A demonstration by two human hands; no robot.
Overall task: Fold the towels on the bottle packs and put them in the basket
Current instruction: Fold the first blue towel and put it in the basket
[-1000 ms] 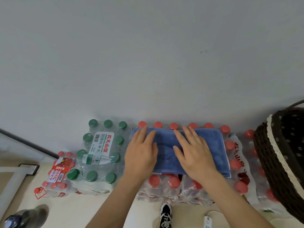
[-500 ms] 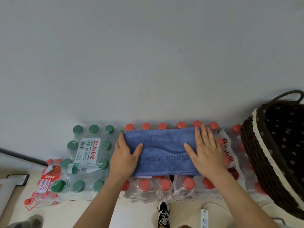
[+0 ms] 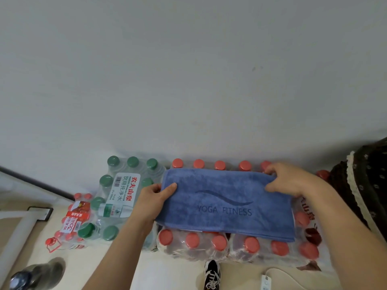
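A blue towel [image 3: 226, 204] printed "YOGA FITNESS" lies folded into a long strip on the red-capped bottle packs [image 3: 236, 245]. My left hand [image 3: 156, 198] pinches the towel's left end, thumb on top. My right hand [image 3: 291, 181] grips the far right corner of the towel, fingers curled over its edge. The dark woven basket [image 3: 364, 189] with a cream lace rim stands at the right edge of the view, close beside my right hand.
A green-capped bottle pack [image 3: 123, 191] sits left of the towel, with a smaller red-capped pack [image 3: 73, 222] further left. A grey wall rises right behind the packs. A dark bottle [image 3: 35, 275], a shoe [image 3: 211, 275] and a white power strip [image 3: 266, 282] lie on the floor.
Both hands went from pressing flat on the towel's middle to sliding apart along it. Now each hand has closed on one end of the towel.
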